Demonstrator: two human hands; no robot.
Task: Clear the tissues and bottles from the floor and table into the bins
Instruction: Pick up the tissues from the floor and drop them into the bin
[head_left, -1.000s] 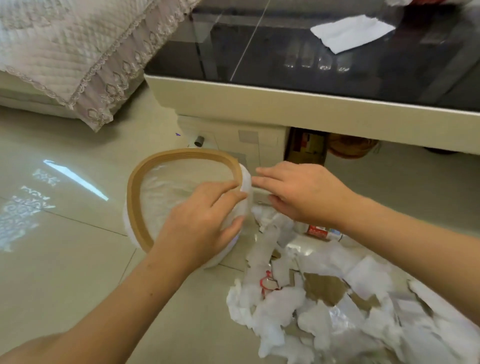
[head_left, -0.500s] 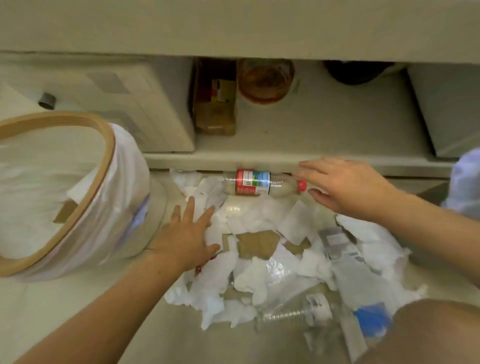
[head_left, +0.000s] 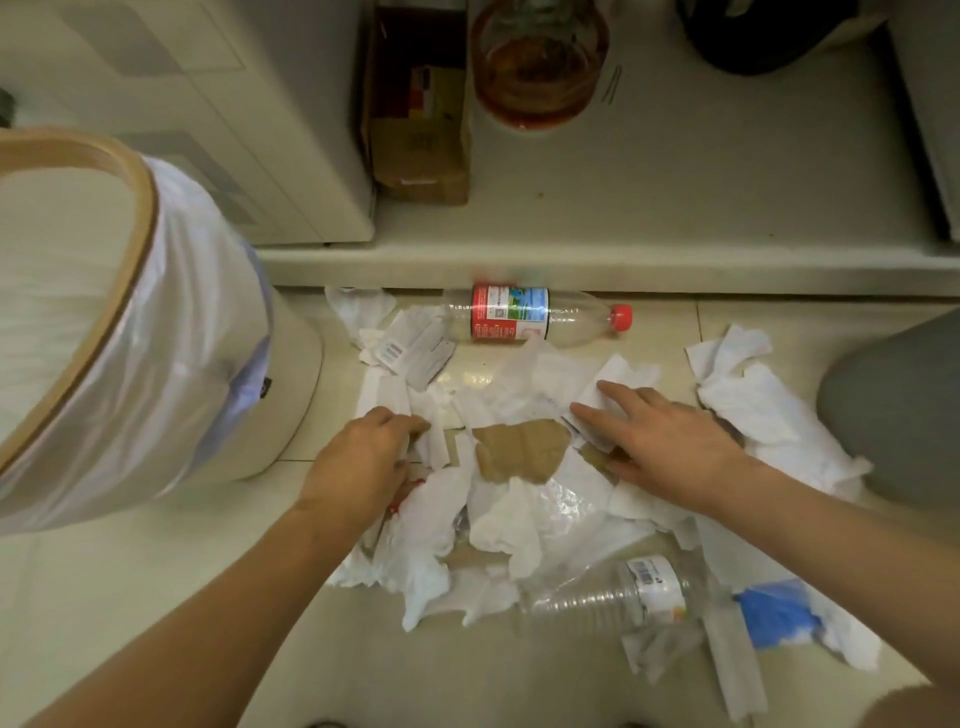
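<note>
Both hands are down in a heap of tissues (head_left: 524, 514) spread over the tiled floor (head_left: 156, 597). The left hand (head_left: 363, 457) sits at the heap's left edge with its fingers curled into the white paper there, gripping a bit of it. The right hand (head_left: 660, 441) lies flat on the tissues a little to the right, fingers straight and spread, pressing rather than grasping. Between the two hands a torn scrap of brown card (head_left: 519, 449) lies on top of the paper.

Just beyond the heap, along the foot of the cabinet, a clear bottle (head_left: 535, 314) with a red label and red cap lies on its side, cap pointing right. A second clear bottle (head_left: 613, 597), ribbed, with a white label, lies on its side at the near edge of the heap, partly tucked under tissue. Next to it on the right is a blue wrapper (head_left: 774, 613) among more paper, and another clump of tissue lies apart to the right of the right hand.

The bin (head_left: 171, 364) stands just left of the heap, close to the left hand, lined with a clear bag folded over a tan rim.

Under the cabinet, on its low shelf (head_left: 675, 208), a brown box (head_left: 415, 130) stands beside a glass jar (head_left: 540, 62) of amber liquid, with something dark farther right.
</note>
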